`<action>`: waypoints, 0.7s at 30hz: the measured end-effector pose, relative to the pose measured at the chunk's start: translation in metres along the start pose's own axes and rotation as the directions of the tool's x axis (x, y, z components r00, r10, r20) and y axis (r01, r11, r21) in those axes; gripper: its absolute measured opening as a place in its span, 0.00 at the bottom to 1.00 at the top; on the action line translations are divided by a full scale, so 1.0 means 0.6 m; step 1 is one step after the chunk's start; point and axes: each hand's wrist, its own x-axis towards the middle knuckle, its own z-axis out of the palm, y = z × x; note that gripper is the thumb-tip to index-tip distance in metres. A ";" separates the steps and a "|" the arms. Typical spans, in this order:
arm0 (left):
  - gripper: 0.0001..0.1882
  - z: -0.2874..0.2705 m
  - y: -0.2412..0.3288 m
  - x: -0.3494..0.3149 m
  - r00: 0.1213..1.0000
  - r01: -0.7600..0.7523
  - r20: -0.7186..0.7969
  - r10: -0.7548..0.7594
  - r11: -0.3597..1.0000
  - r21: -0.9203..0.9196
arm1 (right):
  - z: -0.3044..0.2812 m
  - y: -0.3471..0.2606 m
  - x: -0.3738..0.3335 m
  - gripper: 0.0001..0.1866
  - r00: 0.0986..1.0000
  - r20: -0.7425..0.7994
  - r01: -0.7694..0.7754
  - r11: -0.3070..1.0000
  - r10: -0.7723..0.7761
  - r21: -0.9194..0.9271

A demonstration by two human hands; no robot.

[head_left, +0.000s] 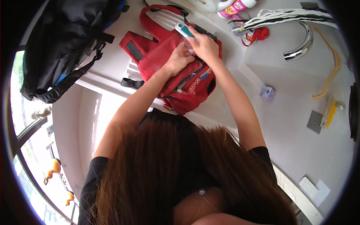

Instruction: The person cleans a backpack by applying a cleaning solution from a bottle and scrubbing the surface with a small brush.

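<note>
I see the right hand point(204, 45) gripping a white-and-teal tool point(183, 29) over the red bag point(153, 62) in the basin point(229, 71); the left hand point(177, 60), curled on the bag, risks a scrape if the tool slips

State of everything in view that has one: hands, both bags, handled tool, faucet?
Right hand: closed around the teal-and-white tool.
Left hand: fingers bent, touching the red backpack.
Teal-and-white tool: held over the red backpack.
Red backpack: lying down; open or closed unclear.
Black bag: untouched; open or closed unclear.
Faucet: no water visible.
</note>
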 end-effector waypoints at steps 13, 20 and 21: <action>0.36 -0.005 0.012 0.002 0.999 0.035 0.011 -0.034 0.993 -0.113 | -0.114 0.063 -0.045 0.25 0.970 0.087 0.162 0.868 -0.228 0.469; 0.33 -0.006 0.015 0.001 0.995 0.085 0.061 -0.079 0.991 -0.105 | -0.137 0.070 -0.080 0.25 0.949 0.221 0.173 0.958 -0.224 0.227; 0.31 -0.004 0.015 0.002 0.996 0.087 0.031 -0.085 0.994 -0.061 | -0.127 0.066 -0.071 0.25 0.940 0.230 0.215 0.962 -0.251 0.171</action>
